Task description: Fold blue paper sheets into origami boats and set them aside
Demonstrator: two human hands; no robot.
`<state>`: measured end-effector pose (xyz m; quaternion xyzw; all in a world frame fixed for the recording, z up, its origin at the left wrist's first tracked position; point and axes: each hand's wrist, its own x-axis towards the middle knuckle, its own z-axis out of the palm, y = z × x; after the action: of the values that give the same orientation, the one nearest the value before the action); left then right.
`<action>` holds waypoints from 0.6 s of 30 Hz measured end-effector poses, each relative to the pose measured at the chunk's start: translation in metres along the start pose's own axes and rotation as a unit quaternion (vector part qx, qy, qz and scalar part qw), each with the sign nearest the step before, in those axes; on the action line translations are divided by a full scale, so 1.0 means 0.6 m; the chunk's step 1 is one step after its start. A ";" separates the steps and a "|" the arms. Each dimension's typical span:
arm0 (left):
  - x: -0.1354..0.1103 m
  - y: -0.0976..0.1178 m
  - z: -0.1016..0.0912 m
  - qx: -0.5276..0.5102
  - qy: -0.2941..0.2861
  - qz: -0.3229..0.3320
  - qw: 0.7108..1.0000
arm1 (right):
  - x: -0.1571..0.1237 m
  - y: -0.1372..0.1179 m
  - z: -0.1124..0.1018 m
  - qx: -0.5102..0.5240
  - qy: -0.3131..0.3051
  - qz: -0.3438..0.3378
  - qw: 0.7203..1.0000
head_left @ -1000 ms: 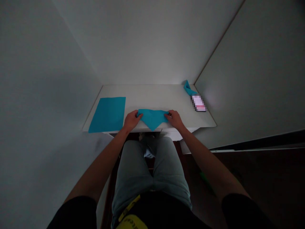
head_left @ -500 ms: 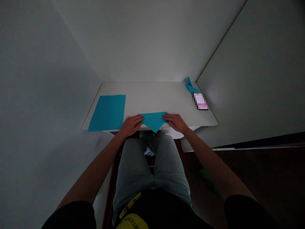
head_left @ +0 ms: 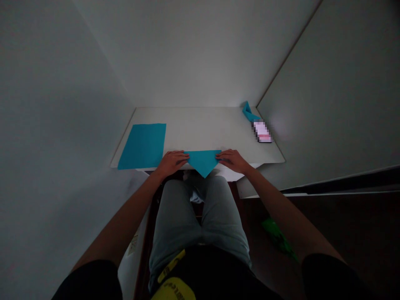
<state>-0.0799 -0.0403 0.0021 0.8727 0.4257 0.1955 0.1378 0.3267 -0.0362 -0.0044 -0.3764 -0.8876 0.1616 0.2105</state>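
Note:
A blue paper folded into a downward-pointing triangle (head_left: 202,161) lies at the near edge of the white table (head_left: 200,127), its tip past the edge. My left hand (head_left: 171,161) lies flat on its left corner with the fingers stretched out. My right hand (head_left: 233,159) presses its right corner the same way, fingers flat and together. Neither hand grips the paper.
A flat blue sheet (head_left: 143,145) lies on the table's left side. A small folded blue paper (head_left: 248,111) sits at the far right corner beside a phone (head_left: 261,132). Walls close in at left, back and right. My knees are under the table edge. Something green (head_left: 276,237) lies on the floor.
The folded triangle has slid toward me, its tip now over the table edge. Both hands came down from pinching its corners to lying flat on them.

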 end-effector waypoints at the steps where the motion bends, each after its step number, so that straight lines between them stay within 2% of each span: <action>1: 0.007 0.002 -0.001 -0.007 0.005 -0.005 1.000 | 0.007 0.002 0.003 0.009 0.005 0.002 1.000; 5: 0.034 0.014 -0.004 -0.017 0.009 -0.063 0.998 | 0.028 0.006 0.023 -0.007 0.038 0.039 0.998; 9: 0.056 0.017 -0.008 0.012 -0.026 -0.139 0.990 | 0.038 0.021 0.037 -0.024 0.045 0.079 0.996; 14: 0.089 0.019 -0.015 0.023 -0.085 -0.192 0.977 | 0.056 0.056 0.032 -0.020 0.022 0.080 0.996; 18: 0.115 0.025 -0.020 -0.003 -0.094 -0.236 0.967 | 0.080 0.080 0.020 -0.012 0.017 0.124 0.992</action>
<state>-0.0363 0.0069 0.0342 0.7618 0.6039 0.0761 0.2220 0.3197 0.0295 -0.0238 -0.4891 -0.8321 0.1690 0.1994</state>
